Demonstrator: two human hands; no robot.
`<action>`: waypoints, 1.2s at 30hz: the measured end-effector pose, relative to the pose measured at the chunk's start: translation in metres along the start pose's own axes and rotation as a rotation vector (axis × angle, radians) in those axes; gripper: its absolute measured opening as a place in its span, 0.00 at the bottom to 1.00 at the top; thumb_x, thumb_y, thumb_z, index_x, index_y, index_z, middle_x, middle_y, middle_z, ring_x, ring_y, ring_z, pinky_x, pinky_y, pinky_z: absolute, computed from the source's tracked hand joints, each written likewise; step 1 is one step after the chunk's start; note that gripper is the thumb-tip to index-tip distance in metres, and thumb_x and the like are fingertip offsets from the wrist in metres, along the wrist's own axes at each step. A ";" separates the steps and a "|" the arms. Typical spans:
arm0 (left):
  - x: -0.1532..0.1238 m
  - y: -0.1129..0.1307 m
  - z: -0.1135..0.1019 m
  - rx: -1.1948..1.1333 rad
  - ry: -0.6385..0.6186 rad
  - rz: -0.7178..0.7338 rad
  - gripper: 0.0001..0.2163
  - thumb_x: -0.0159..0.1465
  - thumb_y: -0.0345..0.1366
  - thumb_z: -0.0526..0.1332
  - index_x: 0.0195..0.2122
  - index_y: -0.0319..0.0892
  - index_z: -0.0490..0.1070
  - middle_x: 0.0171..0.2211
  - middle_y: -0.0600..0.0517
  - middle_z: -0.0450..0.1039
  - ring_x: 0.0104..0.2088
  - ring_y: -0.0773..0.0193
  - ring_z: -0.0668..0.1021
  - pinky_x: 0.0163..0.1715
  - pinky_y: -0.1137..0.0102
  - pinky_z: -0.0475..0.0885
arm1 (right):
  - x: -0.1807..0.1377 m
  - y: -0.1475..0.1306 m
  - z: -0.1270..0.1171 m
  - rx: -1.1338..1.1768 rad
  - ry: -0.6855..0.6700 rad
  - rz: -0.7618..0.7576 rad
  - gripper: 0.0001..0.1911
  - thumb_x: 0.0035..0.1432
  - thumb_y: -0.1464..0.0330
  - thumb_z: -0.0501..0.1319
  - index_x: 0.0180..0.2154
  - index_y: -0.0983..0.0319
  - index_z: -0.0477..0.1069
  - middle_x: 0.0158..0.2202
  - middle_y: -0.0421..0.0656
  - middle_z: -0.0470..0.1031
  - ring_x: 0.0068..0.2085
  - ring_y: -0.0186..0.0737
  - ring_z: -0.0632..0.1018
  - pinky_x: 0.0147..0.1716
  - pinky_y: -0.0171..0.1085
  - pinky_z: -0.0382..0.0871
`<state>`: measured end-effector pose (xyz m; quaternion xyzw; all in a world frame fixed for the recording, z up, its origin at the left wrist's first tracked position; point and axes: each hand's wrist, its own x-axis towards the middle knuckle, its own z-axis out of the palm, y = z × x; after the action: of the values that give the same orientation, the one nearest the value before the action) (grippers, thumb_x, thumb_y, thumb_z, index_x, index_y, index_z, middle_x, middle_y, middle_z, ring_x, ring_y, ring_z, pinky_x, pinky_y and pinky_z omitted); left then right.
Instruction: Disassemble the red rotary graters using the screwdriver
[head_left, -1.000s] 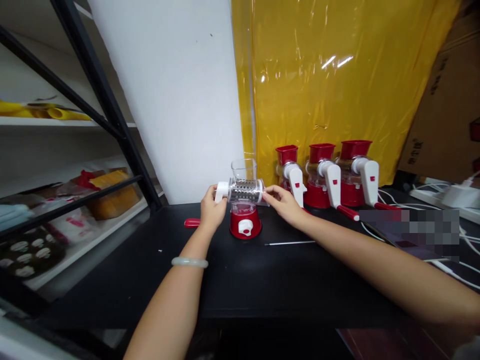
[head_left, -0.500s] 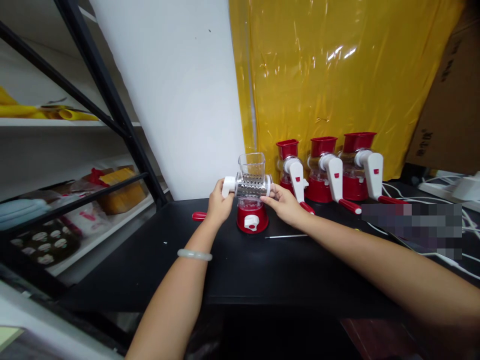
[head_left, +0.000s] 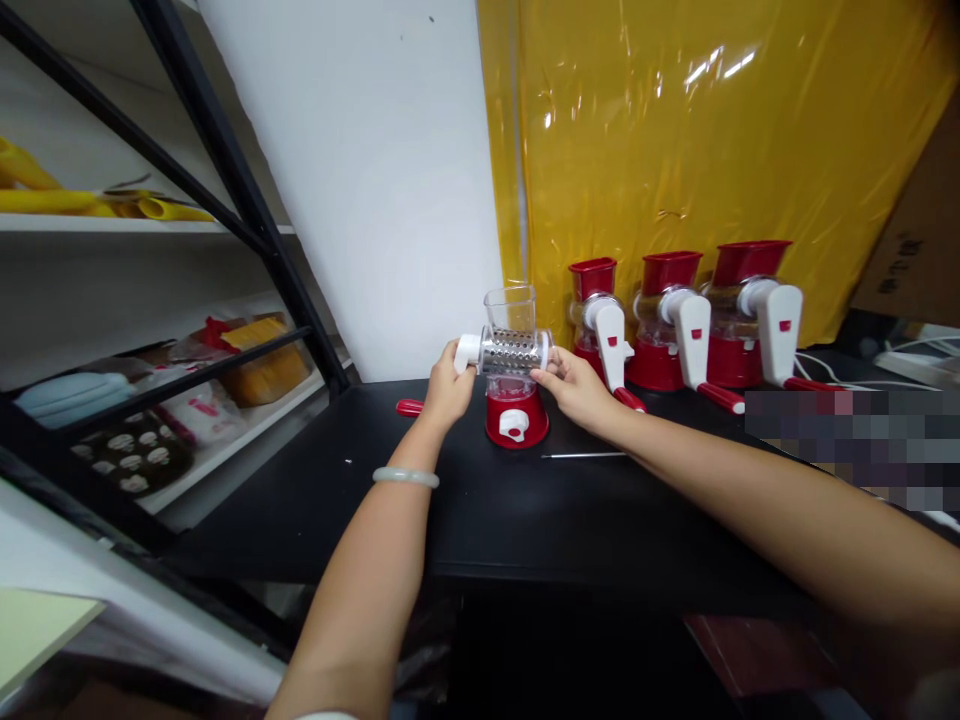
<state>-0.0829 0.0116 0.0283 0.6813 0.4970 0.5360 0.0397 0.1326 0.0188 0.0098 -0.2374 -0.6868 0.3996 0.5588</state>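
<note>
A rotary drum grater (head_left: 517,420) with a red base and a clear upper body stands upright on the black table. Its perforated metal drum (head_left: 514,350) lies sideways across the clear body. My left hand (head_left: 448,390) is closed around the white crank (head_left: 468,349) at the drum's left end. A red handle grip (head_left: 409,407) sticks out to the left behind that hand. With thumb and fingers, my right hand (head_left: 574,388) grips the right end of the grater's clear body. The fingertips behind it are partly hidden. A thin metal rod (head_left: 581,456) lies in front of the right hand.
Three similar graters with red hoppers, (head_left: 596,320) (head_left: 671,320) (head_left: 750,310) being their bodies, stand in a row to the right. White cables (head_left: 825,370) and a blurred-out patch lie farther right. A black-framed shelf (head_left: 277,260) is at left, a yellow sheet (head_left: 637,130) behind.
The whole view has shifted a little, so the scene sits slightly higher and farther right. Both hands keep their hold on the grater, with little visible change between them.
</note>
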 end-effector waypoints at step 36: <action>0.011 -0.016 0.002 -0.043 -0.036 0.033 0.08 0.54 0.28 0.58 0.35 0.40 0.72 0.29 0.51 0.73 0.33 0.60 0.75 0.37 0.68 0.71 | 0.000 -0.003 0.001 -0.090 0.009 -0.013 0.09 0.54 0.62 0.61 0.32 0.59 0.64 0.23 0.34 0.64 0.27 0.34 0.66 0.32 0.37 0.60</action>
<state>-0.0923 0.0280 0.0259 0.6979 0.4731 0.5349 0.0545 0.1322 0.0170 0.0122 -0.2595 -0.7031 0.3636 0.5532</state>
